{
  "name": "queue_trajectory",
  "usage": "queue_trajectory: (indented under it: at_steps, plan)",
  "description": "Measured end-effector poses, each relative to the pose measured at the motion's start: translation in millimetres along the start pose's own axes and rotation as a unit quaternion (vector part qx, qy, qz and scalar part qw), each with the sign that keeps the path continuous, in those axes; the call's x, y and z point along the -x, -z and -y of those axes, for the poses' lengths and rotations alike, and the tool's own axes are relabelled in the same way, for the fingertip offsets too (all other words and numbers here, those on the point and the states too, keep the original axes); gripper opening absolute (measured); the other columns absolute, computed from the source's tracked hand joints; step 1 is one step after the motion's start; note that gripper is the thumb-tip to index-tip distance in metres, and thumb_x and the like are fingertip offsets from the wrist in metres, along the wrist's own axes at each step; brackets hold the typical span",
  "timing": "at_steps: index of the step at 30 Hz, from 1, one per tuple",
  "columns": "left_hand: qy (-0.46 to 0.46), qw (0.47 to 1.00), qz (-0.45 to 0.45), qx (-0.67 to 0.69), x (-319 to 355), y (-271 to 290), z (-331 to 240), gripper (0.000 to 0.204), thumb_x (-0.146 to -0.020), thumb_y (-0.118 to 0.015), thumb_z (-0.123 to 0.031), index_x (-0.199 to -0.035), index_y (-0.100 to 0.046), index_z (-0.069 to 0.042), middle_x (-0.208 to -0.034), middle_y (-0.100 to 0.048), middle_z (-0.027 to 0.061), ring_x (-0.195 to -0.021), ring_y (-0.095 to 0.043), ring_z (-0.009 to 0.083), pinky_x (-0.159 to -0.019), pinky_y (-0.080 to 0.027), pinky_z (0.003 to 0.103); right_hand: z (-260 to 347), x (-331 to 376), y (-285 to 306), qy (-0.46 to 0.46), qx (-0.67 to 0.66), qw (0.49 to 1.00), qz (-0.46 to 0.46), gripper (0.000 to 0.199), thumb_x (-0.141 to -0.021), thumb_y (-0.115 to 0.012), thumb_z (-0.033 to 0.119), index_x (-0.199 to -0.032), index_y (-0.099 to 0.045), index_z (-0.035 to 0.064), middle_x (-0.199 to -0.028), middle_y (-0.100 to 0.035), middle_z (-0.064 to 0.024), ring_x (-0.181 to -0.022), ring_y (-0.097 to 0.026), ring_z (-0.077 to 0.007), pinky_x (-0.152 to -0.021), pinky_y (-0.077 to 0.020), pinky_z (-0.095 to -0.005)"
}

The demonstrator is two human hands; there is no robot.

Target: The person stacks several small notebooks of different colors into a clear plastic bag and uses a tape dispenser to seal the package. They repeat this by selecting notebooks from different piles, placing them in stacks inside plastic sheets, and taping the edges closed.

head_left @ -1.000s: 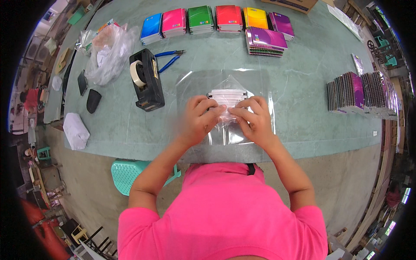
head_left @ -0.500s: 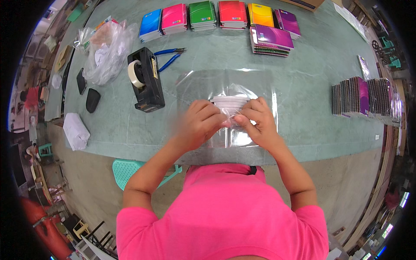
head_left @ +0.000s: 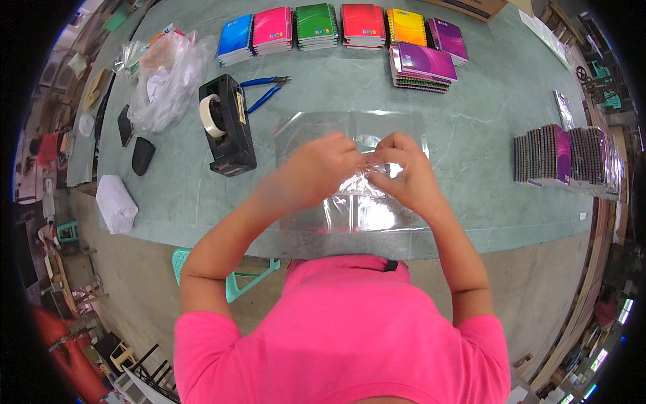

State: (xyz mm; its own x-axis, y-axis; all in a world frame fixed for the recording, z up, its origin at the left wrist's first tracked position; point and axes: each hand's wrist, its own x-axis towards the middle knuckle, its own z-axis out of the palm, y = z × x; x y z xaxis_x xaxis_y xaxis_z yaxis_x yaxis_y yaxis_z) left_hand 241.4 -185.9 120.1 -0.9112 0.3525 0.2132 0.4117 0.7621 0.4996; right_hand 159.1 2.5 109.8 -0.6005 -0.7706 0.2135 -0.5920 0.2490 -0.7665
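Note:
A clear plastic sheet or bag (head_left: 373, 214) lies near the table's front edge, creased and shining. Over it my two hands meet. My left hand (head_left: 321, 167), slightly blurred, has its fingers bent together at the film. Thumb and fingers of my right hand (head_left: 407, 174) pinch the same clear plastic from the other side. Whatever lies under the film between them is mostly hidden by hands and glare. Left of the sheet stands a black tape dispenser (head_left: 241, 145) with a roll of tape (head_left: 211, 116), beside blue-handled pliers (head_left: 262, 82).
Notebook stacks in blue (head_left: 235, 37), pink (head_left: 272, 25), green (head_left: 316, 23), red (head_left: 363, 25), yellow (head_left: 406, 28) and purple (head_left: 424, 62) line the far side. More spiral notebooks (head_left: 542, 155) stand at right. A plastic bag (head_left: 168, 97) and white bundle (head_left: 117, 205) lie left.
Both hands have moved away from me, up the plastic sheet. The white stacked page edges seen between them before are now covered. More glossy film shows on the near side.

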Motion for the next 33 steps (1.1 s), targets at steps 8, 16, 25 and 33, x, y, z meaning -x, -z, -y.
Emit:
queue_trajectory:
  at_steps: [8,16,25,33]
  plan:
    - [-0.01,0.992,-0.044,-0.115,36,-12,-38,0.023,-0.069,-0.067,-0.012,-0.09,-0.06,-0.003,-0.098,-0.058,0.01,-0.096,-0.055,0.0277,-0.081,-0.045,0.038,18,42,-14,0.113,0.082,0.99,-0.002,0.026,-0.074,-0.069,0.014,-0.098,-0.066,0.0053,-0.108,-0.06,-0.0091,-0.114,-0.05,-0.0296,-0.097,-0.0369,-0.0438]
    - [0.137,0.93,-0.319,-0.12,83,10,6,0.015,-0.076,-0.067,-0.015,-0.088,-0.063,-0.005,-0.092,-0.06,0.0093,-0.092,-0.056,0.0252,-0.081,-0.042,0.036,8,52,-35,0.134,0.136,0.978,-0.082,0.018,-0.073,-0.069,0.01,-0.09,-0.066,0.0091,-0.109,-0.063,-0.0044,-0.115,-0.052,-0.0261,-0.099,-0.0354,-0.0442]
    - [0.537,0.716,-0.394,0.209,149,22,84,0.033,-0.083,-0.064,-0.029,-0.069,-0.061,0.001,-0.072,-0.06,0.0037,-0.063,-0.05,0.0135,-0.059,-0.036,0.025,5,50,-43,0.155,0.111,0.976,-0.105,0.013,-0.073,-0.069,0.004,-0.086,-0.066,0.0081,-0.108,-0.065,-0.0056,-0.116,-0.052,-0.025,-0.103,-0.0316,-0.0439]
    - [0.486,0.65,-0.423,0.403,187,-14,39,0.022,-0.084,-0.062,-0.023,-0.074,-0.062,-0.003,-0.066,-0.058,0.0018,-0.055,-0.047,0.0085,-0.049,-0.038,0.025,-2,52,-48,0.132,0.08,0.981,-0.115,0.017,-0.073,-0.07,0.004,-0.089,-0.066,0.0082,-0.107,-0.065,-0.0061,-0.113,-0.055,-0.0223,-0.103,-0.0315,-0.0438]
